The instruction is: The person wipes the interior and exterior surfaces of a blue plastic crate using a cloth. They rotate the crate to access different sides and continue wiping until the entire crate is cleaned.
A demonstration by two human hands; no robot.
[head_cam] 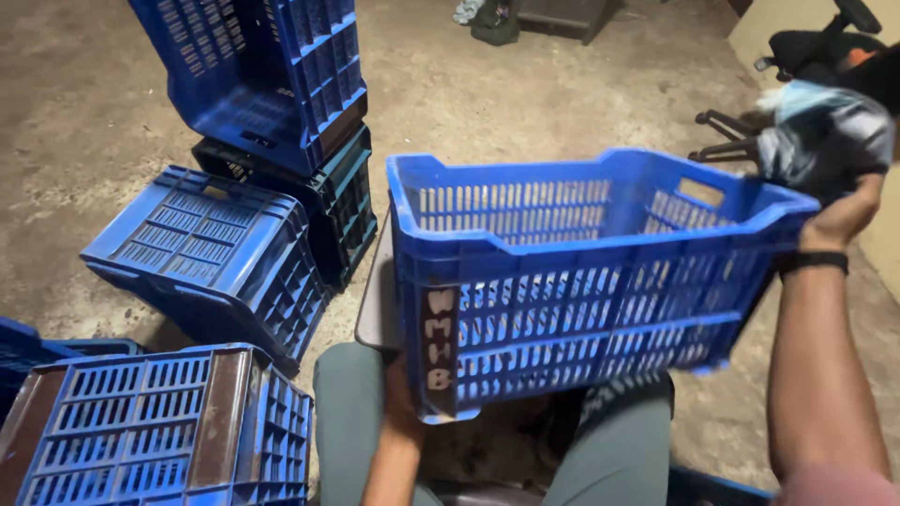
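A blue slotted plastic crate (572, 281) rests upright over my knees, its open top facing up. My left hand (401, 398) holds it from beneath at the near left corner, mostly hidden by the crate. My right hand (844, 215) is raised past the crate's far right rim and grips a bunched grey-blue cloth (820, 136), which is blurred. A dark band sits on that wrist.
Several more blue crates lie on the dirt floor at left: one overturned (206, 253), one at the bottom left (159, 431), one tilted (262, 75) on a dark crate (328, 201). An office chair base (741, 141) stands at the back right.
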